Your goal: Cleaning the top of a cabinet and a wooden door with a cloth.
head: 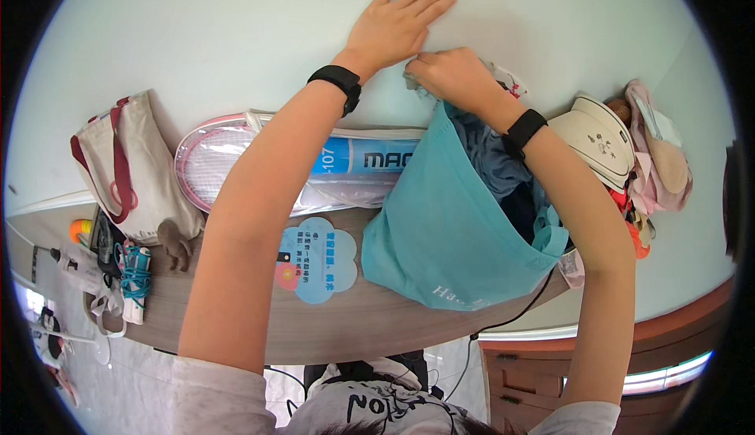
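My left hand (396, 27) is empty, fingers apart, palm toward the white wall; whether it touches the wall I cannot tell. Just below and to its right, my right hand (454, 78) has its fingers curled around a greyish fabric piece (413, 83), mostly hidden by the hand. White cloth with a red print (511, 81) shows behind that wrist. Under my right forearm, a teal fabric tote bag (442, 228) stands on the desk with its mouth open. Crumpled blue-grey cloth (491, 150) and darker fabric fill its opening.
Left of the bag, a clear case holds a pink-framed badminton racket (203, 160) and a blue tube (365, 156). A cream tote (147, 163), a teal corded bundle (135, 276) and a blue cloud-shaped card (336, 258) share the wooden desk (330, 329). A white cap (590, 137) lies right.
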Demonstrator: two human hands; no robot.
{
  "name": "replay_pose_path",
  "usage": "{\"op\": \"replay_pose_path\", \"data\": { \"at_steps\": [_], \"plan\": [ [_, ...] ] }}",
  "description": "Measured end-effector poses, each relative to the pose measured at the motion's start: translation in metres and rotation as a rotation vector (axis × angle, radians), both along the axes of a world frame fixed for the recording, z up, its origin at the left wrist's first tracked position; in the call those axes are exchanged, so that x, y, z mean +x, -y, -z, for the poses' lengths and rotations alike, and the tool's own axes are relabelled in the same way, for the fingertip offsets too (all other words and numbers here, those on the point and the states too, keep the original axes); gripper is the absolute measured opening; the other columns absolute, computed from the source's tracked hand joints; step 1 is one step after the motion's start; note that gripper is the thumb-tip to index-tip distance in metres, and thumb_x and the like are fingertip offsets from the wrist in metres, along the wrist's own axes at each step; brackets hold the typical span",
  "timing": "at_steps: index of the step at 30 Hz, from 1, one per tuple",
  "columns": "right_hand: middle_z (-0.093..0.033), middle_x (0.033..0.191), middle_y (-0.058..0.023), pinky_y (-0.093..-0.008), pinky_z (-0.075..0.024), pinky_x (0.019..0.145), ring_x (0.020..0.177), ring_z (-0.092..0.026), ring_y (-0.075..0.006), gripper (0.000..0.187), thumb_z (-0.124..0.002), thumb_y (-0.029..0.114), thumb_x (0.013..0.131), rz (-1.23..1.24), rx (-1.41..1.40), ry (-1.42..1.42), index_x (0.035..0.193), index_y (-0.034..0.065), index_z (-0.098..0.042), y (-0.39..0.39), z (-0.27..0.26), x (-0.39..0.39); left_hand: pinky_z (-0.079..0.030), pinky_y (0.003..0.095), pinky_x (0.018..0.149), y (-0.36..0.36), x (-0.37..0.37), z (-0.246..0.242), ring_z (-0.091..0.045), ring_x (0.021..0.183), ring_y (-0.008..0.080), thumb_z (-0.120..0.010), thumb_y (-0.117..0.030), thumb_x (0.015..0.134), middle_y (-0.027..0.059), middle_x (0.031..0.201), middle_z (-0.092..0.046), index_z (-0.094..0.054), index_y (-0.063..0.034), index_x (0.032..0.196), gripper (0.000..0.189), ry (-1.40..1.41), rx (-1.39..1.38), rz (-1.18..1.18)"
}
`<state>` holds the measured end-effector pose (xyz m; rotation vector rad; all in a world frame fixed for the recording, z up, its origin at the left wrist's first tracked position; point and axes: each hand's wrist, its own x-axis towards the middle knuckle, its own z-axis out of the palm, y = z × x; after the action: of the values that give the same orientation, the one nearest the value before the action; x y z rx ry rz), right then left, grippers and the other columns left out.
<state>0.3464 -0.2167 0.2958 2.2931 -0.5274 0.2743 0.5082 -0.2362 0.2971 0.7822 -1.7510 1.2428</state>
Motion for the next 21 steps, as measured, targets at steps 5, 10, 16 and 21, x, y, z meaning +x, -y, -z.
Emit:
{"op": "replay_pose_path", "data": {
  "at_steps": [5,10,16,21],
  "plan": [
    [-0.061,0.076,-0.0061,-0.0359,-0.0501,0.057,0.068,-0.063,-0.0246,0.007,-0.054,0.010,0.075,-0.017,0.026,0.077,0.081,0.0080,-0.057,0.002,0.000,-0.008,-0.023,0.0393,0.107,-0.001,0.003,-0.006,-0.029,0.132,0.0222,-0.051,-0.012,0.077,0.0068,0.143,-0.031,-0.036,-0.0067,0.133,0.059,0.055,0.135,0.176],
    [-0.062,0.078,-0.0041,-0.0357,-0.0488,0.059,0.070,-0.061,-0.0245,0.009,-0.056,0.012,0.077,0.063,0.040,0.107,0.085,0.0104,-0.059,-0.004,-0.010,-0.021,-0.022,0.0406,0.108,0.000,0.002,-0.006,-0.027,0.133,0.0208,-0.050,-0.012,0.076,0.0051,0.143,-0.031,-0.038,-0.0071,0.132,0.057,0.058,0.132,0.187],
    [-0.062,0.082,-0.0039,-0.0347,-0.0474,0.060,0.073,-0.060,-0.0246,0.012,-0.059,0.013,0.079,0.065,0.086,0.193,0.091,0.0117,-0.059,-0.006,-0.014,-0.047,-0.022,0.0409,0.108,-0.001,0.002,-0.007,-0.027,0.133,0.0214,-0.050,-0.013,0.076,0.0056,0.143,-0.032,-0.039,-0.0071,0.131,0.056,0.047,0.163,0.202],
    [-0.063,0.084,-0.0052,-0.0344,-0.0475,0.062,0.073,-0.061,-0.0261,0.011,-0.058,0.013,0.081,0.105,0.095,0.280,0.092,0.0108,-0.058,-0.013,-0.016,-0.061,-0.022,0.0410,0.108,-0.004,0.000,-0.008,-0.027,0.133,0.0217,-0.050,-0.012,0.076,0.0055,0.143,-0.032,-0.039,-0.0073,0.131,0.057,0.059,0.191,0.155]
  ]
}}
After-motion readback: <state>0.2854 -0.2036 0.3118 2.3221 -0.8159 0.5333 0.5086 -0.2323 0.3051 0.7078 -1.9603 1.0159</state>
